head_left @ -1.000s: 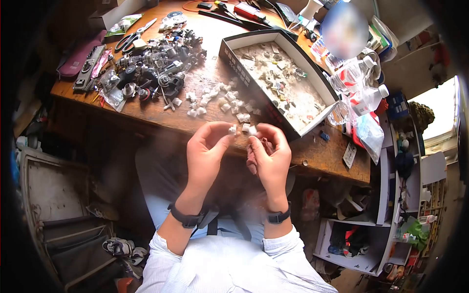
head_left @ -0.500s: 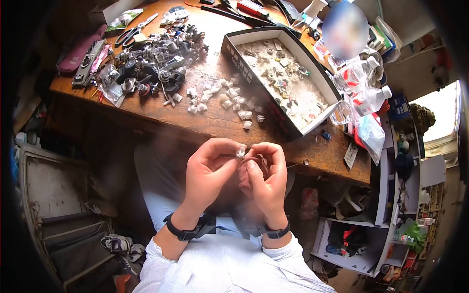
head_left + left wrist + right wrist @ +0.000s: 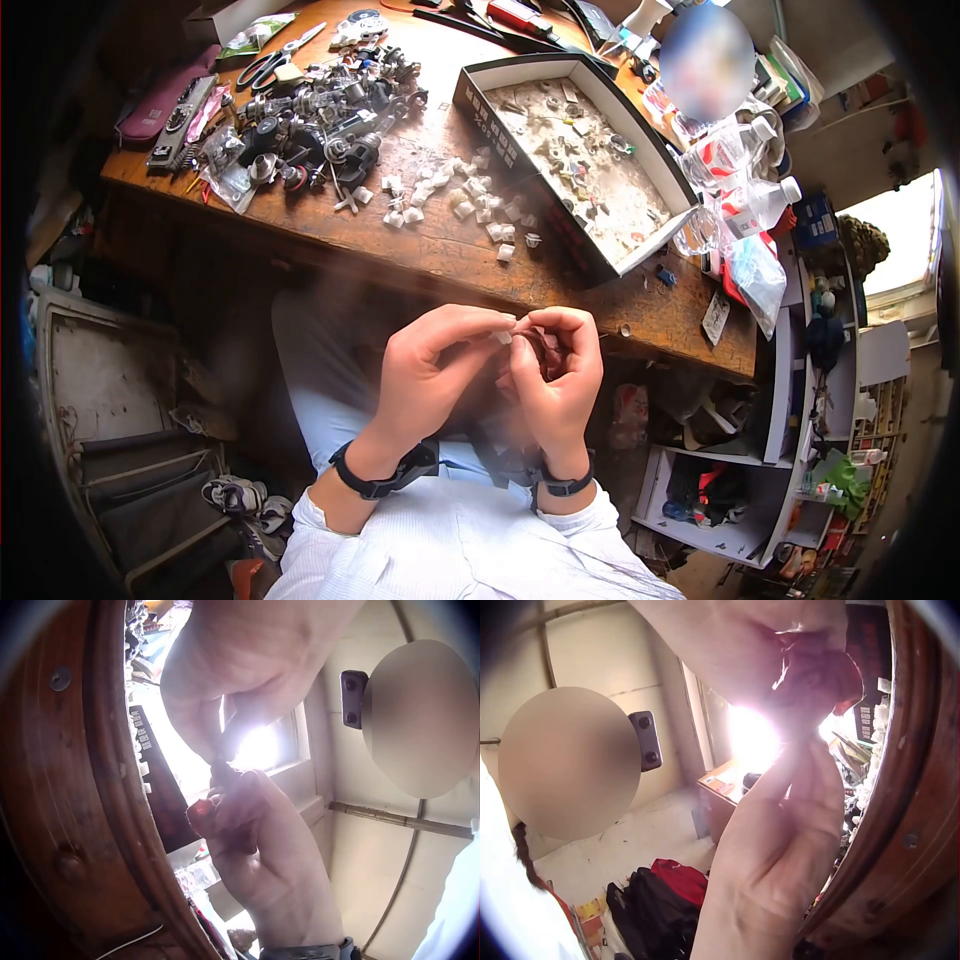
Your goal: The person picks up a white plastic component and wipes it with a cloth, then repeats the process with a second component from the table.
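In the head view the left hand pinches a small whitish piece between thumb and fingertips, in front of the table's near edge. Touching it from the other side is the right hand, its fingers curled round a crumpled dark red cloth. The fingertips of both hands meet at the piece. In the left wrist view the cloth shows reddish at the right hand; glare and fingers hide the piece in both wrist views.
Small white pieces lie scattered on the wooden table. An open black-sided box holds small bits. At the left are a heap of dark and clear parts and scissors; plastic bottles lie at the right.
Both hands have drawn back from the table edge towards the body and come together. The whitish piece has moved with the left hand to the cloth in the right hand.
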